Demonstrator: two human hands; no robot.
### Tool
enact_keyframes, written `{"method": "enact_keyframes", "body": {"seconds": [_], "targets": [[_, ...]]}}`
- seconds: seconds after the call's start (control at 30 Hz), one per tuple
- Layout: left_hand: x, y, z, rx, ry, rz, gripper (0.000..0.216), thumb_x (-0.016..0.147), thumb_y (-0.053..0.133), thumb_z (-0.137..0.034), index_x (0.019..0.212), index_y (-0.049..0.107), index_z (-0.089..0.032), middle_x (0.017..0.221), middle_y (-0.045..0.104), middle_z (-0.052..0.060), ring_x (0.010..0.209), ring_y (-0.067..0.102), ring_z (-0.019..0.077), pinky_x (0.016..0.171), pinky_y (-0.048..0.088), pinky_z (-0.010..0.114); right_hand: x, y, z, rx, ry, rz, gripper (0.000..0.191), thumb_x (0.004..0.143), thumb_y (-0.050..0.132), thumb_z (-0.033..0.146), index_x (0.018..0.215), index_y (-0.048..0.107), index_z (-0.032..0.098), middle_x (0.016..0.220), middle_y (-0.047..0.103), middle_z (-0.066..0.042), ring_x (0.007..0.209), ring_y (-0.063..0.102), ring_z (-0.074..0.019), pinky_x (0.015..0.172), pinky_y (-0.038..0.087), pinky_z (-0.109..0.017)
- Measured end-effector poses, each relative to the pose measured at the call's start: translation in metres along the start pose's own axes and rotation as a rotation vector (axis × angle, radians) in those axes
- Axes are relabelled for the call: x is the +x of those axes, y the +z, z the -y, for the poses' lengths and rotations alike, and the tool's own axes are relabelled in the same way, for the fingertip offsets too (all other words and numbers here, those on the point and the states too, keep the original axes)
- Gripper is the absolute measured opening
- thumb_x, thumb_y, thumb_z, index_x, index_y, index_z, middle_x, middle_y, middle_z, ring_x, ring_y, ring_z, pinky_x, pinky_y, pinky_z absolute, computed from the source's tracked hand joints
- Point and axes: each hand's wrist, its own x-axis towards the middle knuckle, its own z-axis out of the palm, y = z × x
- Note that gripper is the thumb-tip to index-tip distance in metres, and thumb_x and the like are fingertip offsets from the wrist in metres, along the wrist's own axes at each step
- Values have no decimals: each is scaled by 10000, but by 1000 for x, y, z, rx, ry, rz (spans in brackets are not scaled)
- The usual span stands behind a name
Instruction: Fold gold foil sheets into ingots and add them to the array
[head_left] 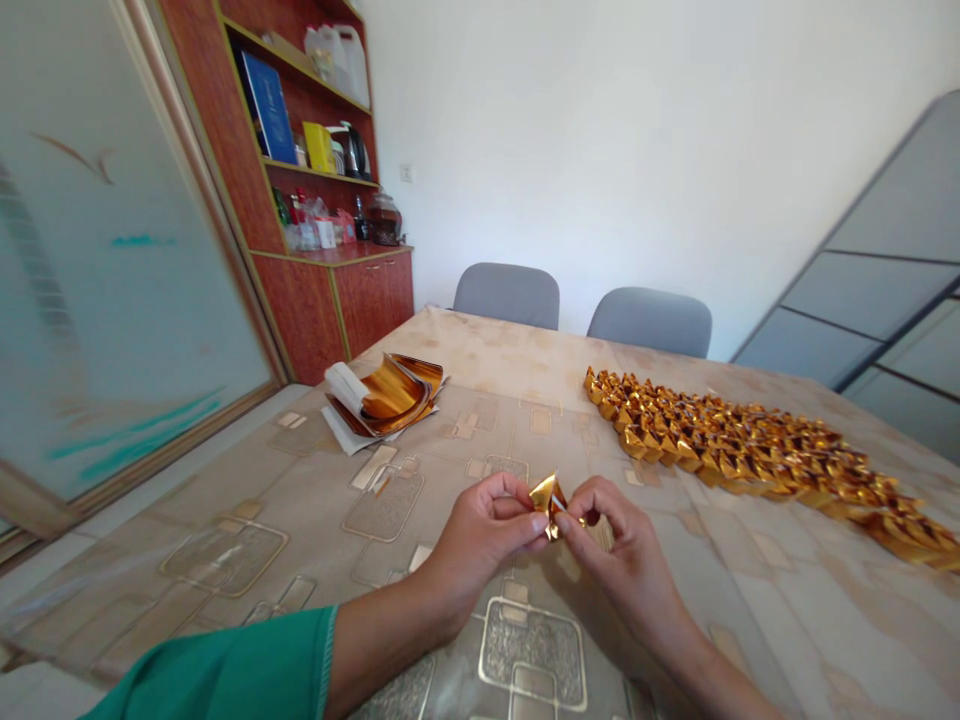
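A small folded piece of gold foil paper (547, 496) is pinched between both hands just above the table (225, 560). My left hand (484, 535) grips its left side with thumb and fingertips. My right hand (611, 540) grips its right side the same way. To the right lies a long row of several finished gold folded pieces (750, 450). A stack of flat gold foil sheets (386, 395) rests at the table's far left, curled up at the edges.
Two grey chairs (508, 293) (651, 318) stand behind the table's far edge. A red-brown wooden cabinet (330, 290) with shelves of bottles and a kettle is at the back left. A frosted glass panel (112, 280) fills the left side.
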Motion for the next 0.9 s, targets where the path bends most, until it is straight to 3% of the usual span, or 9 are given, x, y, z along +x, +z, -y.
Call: {"method": "enact_keyframes", "body": {"seconds": [0.4,0.63,0.9], "targets": [[1,-1,4,106,52,36,383,683,831,-424,784,584,-149,736,709,16,634,638,97,635,495,206,1,0,-2,-57,-83,6,193,869,628,205,695,548,225,803,580,-7,816,538,-197,741,400,-314],[0,-2,5,65,15,58,381,690,836,-399,772,558,-151,707,674,-8,648,638,95,672,517,219,-1,1,-10,42,-64,52,194,888,645,209,714,559,218,806,555,4,791,539,-174,708,404,-288],[-2,0,7,-2,-48,52,369,716,835,-339,866,555,-151,793,702,15,708,661,106,728,545,248,0,0,-9,-20,-55,45,208,882,655,220,698,557,214,760,546,11,738,514,-166,651,381,-271]]}}
